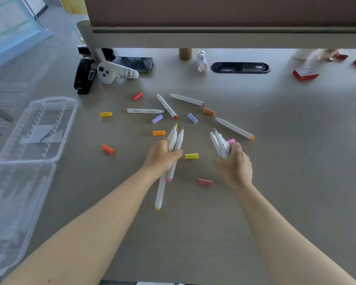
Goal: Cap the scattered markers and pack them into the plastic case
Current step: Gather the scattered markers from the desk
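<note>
Worktop (275, 182): carries everything.
Plastic case (37, 128): open, far left, well apart from both hands.
Left hand (162, 155): fingers curled round a bundle of uncapped markers (174, 140).
Right hand (234, 163): fingers curled round a second bundle (220, 144).
Loose markers (167, 105): beyond the hands.
Caps (191, 156): scattered; the yellow one lies between the hands.

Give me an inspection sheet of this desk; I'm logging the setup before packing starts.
Surface: grey desk, markers and caps scattered.
Job's things: four loose markers uncapped; loose caps; clear plastic case open, left edge.
Clutter: stapler, phone, white controller, red boxes.
Grippers: left hand grips a marker bundle; right hand grips another.
Cables: nothing seen; cable port only.
Surroundings: brown partition behind.
</note>
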A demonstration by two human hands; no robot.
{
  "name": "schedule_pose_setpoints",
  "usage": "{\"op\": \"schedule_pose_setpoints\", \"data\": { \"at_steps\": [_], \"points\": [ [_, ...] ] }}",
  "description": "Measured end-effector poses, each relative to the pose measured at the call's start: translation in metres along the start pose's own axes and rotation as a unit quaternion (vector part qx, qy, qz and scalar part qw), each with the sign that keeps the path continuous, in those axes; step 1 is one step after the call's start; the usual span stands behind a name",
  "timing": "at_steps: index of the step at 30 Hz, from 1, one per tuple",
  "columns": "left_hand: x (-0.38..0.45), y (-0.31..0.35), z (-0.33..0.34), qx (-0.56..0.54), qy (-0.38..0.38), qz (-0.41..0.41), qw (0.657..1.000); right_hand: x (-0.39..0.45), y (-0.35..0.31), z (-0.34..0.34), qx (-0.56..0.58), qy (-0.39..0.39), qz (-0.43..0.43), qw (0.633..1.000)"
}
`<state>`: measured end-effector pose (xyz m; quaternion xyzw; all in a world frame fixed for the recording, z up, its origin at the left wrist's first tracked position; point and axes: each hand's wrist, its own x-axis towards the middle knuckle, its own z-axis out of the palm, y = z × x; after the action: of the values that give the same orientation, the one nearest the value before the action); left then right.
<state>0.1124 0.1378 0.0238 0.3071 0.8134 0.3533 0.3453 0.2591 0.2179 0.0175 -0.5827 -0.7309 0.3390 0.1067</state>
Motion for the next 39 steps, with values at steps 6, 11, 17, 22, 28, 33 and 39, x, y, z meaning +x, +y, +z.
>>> {"op": "schedule_pose_setpoints", "data": {
  "at_steps": [6,11,17,22,28,33,39],
  "points": [
    [0.020,-0.004,-0.006,-0.010,-0.018,-0.001,1.000,0.015,-0.018,0.001,0.028,-0.001,-0.013,1.000],
    [0.031,0.002,-0.012,-0.082,-0.012,-0.003,0.997,0.017,-0.021,0.007,0.020,-0.002,-0.017,1.000],
    [0.015,-0.002,-0.032,-0.076,0.038,-0.016,0.996,0.006,-0.036,0.013,0.028,-0.024,-0.039,0.999],
    [-0.030,-0.028,-0.048,-0.108,0.066,-0.035,0.991,-0.018,-0.049,0.021,0.096,-0.058,-0.057,0.992],
    [-0.091,-0.069,-0.048,-0.061,0.093,-0.087,0.990,-0.054,-0.055,0.039,0.106,-0.086,-0.084,0.987],
    [-0.114,-0.088,-0.030,0.015,0.063,-0.106,0.992,-0.069,-0.051,0.051,0.102,-0.103,-0.086,0.986],
    [-0.103,-0.086,-0.030,0.126,0.063,-0.084,0.986,-0.071,-0.043,0.052,0.104,-0.090,-0.075,0.988]
  ]
}}
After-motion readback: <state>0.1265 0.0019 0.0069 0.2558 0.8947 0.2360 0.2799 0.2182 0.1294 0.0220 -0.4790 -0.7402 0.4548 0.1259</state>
